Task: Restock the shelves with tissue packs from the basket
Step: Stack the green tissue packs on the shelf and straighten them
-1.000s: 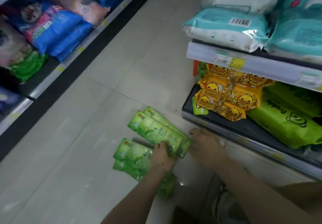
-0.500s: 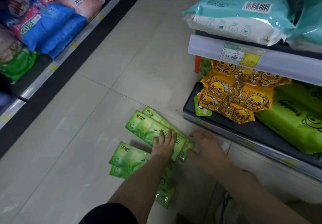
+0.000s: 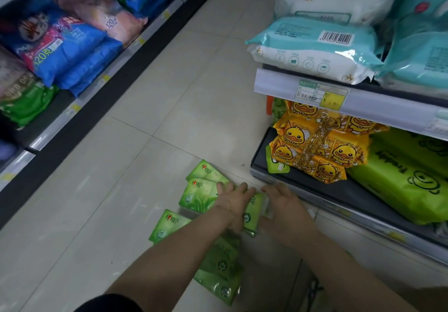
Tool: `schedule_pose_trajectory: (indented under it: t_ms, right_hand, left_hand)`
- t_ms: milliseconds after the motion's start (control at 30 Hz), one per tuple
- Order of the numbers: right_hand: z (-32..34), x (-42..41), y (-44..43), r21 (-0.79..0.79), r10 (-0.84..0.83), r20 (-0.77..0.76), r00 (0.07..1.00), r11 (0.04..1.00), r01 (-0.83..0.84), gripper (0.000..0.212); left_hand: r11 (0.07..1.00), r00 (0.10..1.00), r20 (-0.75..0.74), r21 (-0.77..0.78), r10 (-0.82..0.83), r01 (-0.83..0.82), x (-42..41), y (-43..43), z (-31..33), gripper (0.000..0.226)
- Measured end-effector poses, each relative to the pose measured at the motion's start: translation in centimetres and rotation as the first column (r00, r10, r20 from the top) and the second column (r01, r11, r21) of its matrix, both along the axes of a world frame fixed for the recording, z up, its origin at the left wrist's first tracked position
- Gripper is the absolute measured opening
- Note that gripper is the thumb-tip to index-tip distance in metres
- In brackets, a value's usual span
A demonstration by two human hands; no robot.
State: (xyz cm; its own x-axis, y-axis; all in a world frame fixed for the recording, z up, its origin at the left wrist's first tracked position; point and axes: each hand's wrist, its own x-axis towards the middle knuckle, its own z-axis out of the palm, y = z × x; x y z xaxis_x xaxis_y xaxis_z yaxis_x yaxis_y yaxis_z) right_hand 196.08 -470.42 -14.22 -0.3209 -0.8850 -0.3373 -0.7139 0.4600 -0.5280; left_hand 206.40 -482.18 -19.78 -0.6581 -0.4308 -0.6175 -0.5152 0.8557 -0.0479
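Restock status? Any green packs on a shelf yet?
Done: nothing visibly; no green tissue packs show on the bottom shelf. In hand: left hand and right hand rest on the upper floor stack. Left: every pack still on the floor.

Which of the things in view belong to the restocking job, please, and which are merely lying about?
Part of the job:
- green tissue packs on the floor
- left hand, flat on the upper packs
- right hand, at their right end
- bottom shelf

Just lying about:
- yellow duck packs
- teal wipes packs
- blue bags across the aisle
- price label
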Motion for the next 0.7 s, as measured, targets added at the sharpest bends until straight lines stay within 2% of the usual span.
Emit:
schedule_pose_trajectory:
  t_ms: [100, 200, 333, 467, 567, 700]
  right_hand:
    - [1.0, 0.3, 1.2, 0.052, 0.094, -0.102, 0.99, 0.995, -0.089, 0.069]
    - [2.5, 0.7, 2.5, 0.064, 0.217, -0.203, 0.955, 0.976, -0.208, 0.064]
    - [3.9, 1.4, 3.6, 0.099, 0.263, -0.308, 0.914, 0.965, -0.244, 0.066]
    - [5.5, 1.8, 3.9, 0.019, 0.266, -0.433, 0.861, 0.958, -0.286, 0.087]
    - [7.8, 1.1, 3.6, -0.142, 0.175, -0.506, 0.845, 0.949, -0.282, 0.079]
    - [12.4, -0.9, 3.5, -0.231, 0.106, -0.517, 0.85, 0.938, -0.257, 0.069]
  left_hand:
    - [0.998, 0.999, -0.032, 0.055, 0.032, -0.03, -0.8, 0.0, 2.6, 0.108]
    - [0.991, 0.994, -0.081, 0.123, 0.067, -0.057, -1.5, 0.1, 5.3, 0.113]
    - [0.984, 0.989, -0.148, 0.172, -0.011, 0.037, -1.8, 0.2, 9.8, 0.106]
    - [0.982, 0.975, -0.199, 0.136, -0.1, 0.129, -1.4, -0.1, 13.6, 0.102]
    - [0.981, 0.94, -0.313, 0.087, -0.138, 0.173, -0.3, -1.1, 15.8, 0.114]
    - [0.991, 0.859, -0.5, 0.011, -0.107, 0.13, 2.2, -2.5, 18.8, 0.127]
